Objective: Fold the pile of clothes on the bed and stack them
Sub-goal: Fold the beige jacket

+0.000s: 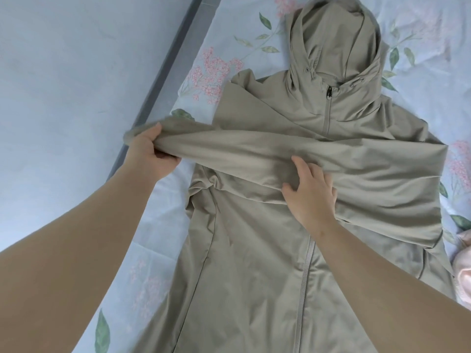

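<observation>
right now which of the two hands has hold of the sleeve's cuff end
The left hand: its fingers curl round the cuff end of the long khaki fabric sleeve, stretched out sideways. The right hand only rests on the sleeve's middle.

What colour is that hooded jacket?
Plain khaki beige hooded jacket, seen in the head view.
</observation>
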A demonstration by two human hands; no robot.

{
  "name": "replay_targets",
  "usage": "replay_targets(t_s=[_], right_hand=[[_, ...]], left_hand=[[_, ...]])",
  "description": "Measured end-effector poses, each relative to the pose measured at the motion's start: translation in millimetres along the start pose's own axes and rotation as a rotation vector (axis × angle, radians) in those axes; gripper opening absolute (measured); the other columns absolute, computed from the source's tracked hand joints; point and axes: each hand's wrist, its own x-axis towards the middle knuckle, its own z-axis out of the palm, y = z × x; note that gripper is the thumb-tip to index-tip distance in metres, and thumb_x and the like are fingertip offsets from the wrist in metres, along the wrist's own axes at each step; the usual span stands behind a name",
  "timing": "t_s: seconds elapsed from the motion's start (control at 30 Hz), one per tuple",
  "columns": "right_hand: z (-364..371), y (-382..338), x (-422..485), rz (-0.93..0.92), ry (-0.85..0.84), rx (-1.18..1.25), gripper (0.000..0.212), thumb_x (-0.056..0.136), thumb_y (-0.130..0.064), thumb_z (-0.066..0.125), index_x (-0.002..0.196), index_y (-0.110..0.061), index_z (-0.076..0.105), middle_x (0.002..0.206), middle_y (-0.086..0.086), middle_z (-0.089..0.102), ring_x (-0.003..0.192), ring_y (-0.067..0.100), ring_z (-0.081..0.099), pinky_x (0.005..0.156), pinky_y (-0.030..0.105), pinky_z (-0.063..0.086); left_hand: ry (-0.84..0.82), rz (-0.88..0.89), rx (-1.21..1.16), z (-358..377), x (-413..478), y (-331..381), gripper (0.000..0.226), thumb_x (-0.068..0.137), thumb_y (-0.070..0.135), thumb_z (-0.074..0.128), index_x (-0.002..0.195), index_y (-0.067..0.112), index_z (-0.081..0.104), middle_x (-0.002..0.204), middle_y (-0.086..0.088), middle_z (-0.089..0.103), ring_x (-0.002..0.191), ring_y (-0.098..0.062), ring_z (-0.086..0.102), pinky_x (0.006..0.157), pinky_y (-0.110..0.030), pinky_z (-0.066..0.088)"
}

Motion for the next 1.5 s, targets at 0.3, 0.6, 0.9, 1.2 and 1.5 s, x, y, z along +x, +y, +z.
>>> replay_targets(t_s=[0.3, 0.6, 0.9, 1.2, 1.5], right_hand=[[7, 2, -2, 0.004, 0.032, 0.021, 0.054, 0.090, -0.025, 0.049, 0.142, -0.029, 0.034, 0.143, -0.005, 0.038, 0.130, 0.022, 0.029, 0.105, 0.040, 0.024], [2, 5, -4, 0.002, 0.101, 0.129, 0.050, 0.090, -0.017, 0.050, 0.138, -0.023, 0.040, 0.141, -0.001, 0.043, 0.128, 0.024, 0.035, 0.106, 0.040, 0.026], [4, 10, -17, -0.020, 0.084, 0.066, 0.053, 0.092, -0.024, 0.050, 0.143, -0.026, 0.035, 0.151, -0.004, 0.031, 0.137, 0.020, 0.027, 0.110, 0.040, 0.021], [-27, 53, -35, 0.093, 0.157, 0.154, 0.060, 0.092, -0.020, 0.052, 0.147, -0.027, 0.029, 0.153, -0.005, 0.028, 0.140, 0.018, 0.022, 0.110, 0.042, 0.019], [-38, 97, -33, 0.057, -0.024, -0.132, 0.050, 0.097, -0.042, 0.039, 0.145, -0.031, 0.031, 0.154, -0.004, 0.026, 0.141, 0.019, 0.021, 0.111, 0.040, 0.018]], left_hand=[[0.111, -0.011, 0.125, -16, 4, 16, 0.010, 0.086, 0.004, 0.066, 0.090, 0.010, 0.058, 0.085, 0.000, 0.064, 0.077, -0.012, 0.063, 0.053, -0.024, 0.052], [0.223, 0.187, 0.324, -14, 14, 24, 0.030, 0.086, 0.019, 0.069, 0.113, 0.020, 0.055, 0.102, 0.002, 0.062, 0.089, -0.015, 0.062, 0.074, -0.029, 0.057], [-0.019, 0.462, 0.427, 20, -19, -3, 0.021, 0.094, 0.009, 0.050, 0.112, 0.020, 0.053, 0.099, 0.002, 0.061, 0.089, -0.015, 0.060, 0.086, -0.031, 0.054], [-0.778, 0.840, 2.276, 38, -73, -160, 0.084, 0.087, 0.071, 0.030, 0.151, 0.030, -0.006, 0.159, 0.007, -0.015, 0.144, -0.016, -0.019, 0.115, -0.054, -0.009], [-0.447, 1.182, 2.109, 31, -54, -169, 0.059, 0.094, 0.053, 0.022, 0.143, 0.024, 0.039, 0.153, -0.008, 0.032, 0.144, -0.027, 0.021, 0.112, -0.051, 0.018]])
